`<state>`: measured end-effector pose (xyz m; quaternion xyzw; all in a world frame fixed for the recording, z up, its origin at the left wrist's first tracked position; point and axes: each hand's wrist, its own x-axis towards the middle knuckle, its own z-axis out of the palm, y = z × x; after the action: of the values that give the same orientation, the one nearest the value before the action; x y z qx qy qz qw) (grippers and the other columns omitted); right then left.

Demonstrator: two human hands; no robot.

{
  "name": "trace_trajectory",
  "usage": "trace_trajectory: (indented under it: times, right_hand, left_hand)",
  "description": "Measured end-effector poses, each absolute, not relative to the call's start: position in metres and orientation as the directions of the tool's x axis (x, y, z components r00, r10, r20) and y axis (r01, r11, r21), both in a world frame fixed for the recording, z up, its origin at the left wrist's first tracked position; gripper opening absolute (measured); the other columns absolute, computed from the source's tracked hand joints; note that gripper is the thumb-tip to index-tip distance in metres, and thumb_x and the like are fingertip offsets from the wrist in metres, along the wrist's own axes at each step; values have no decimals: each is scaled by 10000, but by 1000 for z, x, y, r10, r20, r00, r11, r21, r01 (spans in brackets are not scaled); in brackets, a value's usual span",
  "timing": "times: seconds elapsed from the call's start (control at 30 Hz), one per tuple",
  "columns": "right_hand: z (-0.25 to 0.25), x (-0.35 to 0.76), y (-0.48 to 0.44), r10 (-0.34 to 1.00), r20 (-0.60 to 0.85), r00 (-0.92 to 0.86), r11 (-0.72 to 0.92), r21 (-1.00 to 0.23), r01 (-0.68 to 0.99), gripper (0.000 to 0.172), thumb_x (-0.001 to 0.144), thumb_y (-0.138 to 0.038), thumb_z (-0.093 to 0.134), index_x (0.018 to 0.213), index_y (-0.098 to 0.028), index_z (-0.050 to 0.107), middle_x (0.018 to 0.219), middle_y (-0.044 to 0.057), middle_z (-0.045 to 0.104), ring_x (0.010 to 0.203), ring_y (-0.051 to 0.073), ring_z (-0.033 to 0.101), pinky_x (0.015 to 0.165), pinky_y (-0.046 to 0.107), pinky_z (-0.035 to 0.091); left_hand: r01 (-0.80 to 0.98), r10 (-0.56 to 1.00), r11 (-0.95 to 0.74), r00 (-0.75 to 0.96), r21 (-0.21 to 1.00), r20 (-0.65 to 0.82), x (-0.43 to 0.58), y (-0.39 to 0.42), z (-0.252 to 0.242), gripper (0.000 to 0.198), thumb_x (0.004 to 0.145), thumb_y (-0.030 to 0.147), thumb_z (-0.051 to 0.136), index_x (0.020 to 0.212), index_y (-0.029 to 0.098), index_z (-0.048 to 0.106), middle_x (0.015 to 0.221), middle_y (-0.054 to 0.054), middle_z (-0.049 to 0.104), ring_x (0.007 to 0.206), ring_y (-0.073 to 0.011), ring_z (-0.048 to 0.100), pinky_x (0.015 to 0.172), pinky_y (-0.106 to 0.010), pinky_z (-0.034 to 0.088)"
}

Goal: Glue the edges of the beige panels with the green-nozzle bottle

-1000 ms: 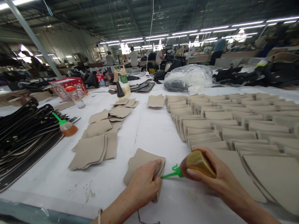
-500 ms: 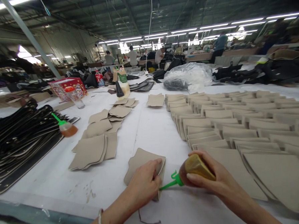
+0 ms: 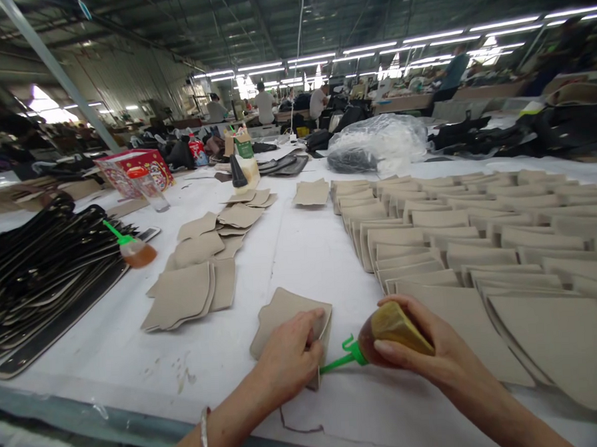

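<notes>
My left hand (image 3: 293, 354) is closed on a beige sheet piece (image 3: 283, 311) with a folded right side, its index finger lying along the top near the fold. The thumb and the piece's underside are partly hidden. In my right hand (image 3: 435, 343) is a squeeze bottle (image 3: 392, 335) of amber-brown liquid, tilted on its side. Its green nozzle (image 3: 340, 363) points left, and the tip meets the piece's right edge beside my left fingers. Whether liquid is coming out cannot be seen.
Rows of folded beige pieces (image 3: 459, 242) cover the table's right side. Loose beige pieces (image 3: 182, 293) lie to the left. Further left are a second green-nozzled bottle (image 3: 138, 253) and a pile of black strips (image 3: 41, 277). A plastic-wrapped bundle (image 3: 379, 146) sits at the back.
The view has shifted slightly. Both hands, the beige piece and the squeeze bottle keep nearly the same places relative to one another, with the nozzle still at the edge.
</notes>
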<state>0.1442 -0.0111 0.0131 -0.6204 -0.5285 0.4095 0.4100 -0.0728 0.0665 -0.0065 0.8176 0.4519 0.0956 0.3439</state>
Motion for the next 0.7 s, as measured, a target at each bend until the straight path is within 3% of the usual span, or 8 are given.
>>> trace_trajectory:
  times: [0.1, 0.27, 0.6, 0.7]
  right_hand:
    - [13, 144, -12, 985, -42, 168, -100, -929, 355, 538, 746, -559, 698, 1096, -220, 469, 883, -2, 630, 800, 213, 597, 731, 291, 452]
    - [12, 145, -15, 993, -98, 60, -112, -943, 313, 547, 769, -549, 694, 1140, -235, 443, 858, -22, 617, 758, 192, 585, 685, 266, 452]
    - [9, 151, -19, 997, -64, 33, -71, -922, 381, 572, 781, -552, 685, 1175, -241, 410, 908, -14, 625, 808, 203, 597, 753, 292, 452]
    - [10, 154, -17, 996, 7, 86, -30, -906, 423, 540, 786, -537, 685, 1160, -241, 432, 946, -6, 625, 843, 209, 600, 781, 290, 448]
  left_hand:
    - [669, 805, -346, 572, 658, -158, -73, 66, -5, 536, 772, 154, 434, 1300, 170, 529, 804, 12, 579, 733, -160, 542, 682, -245, 406]
    - [657, 806, -354, 575, 665, -139, -74, 65, -8, 545, 764, 146, 446, 1303, 164, 529, 802, 12, 570, 713, -158, 527, 678, -248, 400]
    - [651, 809, -347, 572, 675, -135, -73, 67, -8, 561, 748, 132, 438, 1299, 170, 536, 807, 8, 569, 713, -162, 523, 676, -255, 388]
    - [650, 811, -339, 568, 681, -138, -73, 66, -7, 561, 756, 135, 432, 1307, 167, 528, 814, 4, 576, 723, -163, 527, 677, -254, 387]
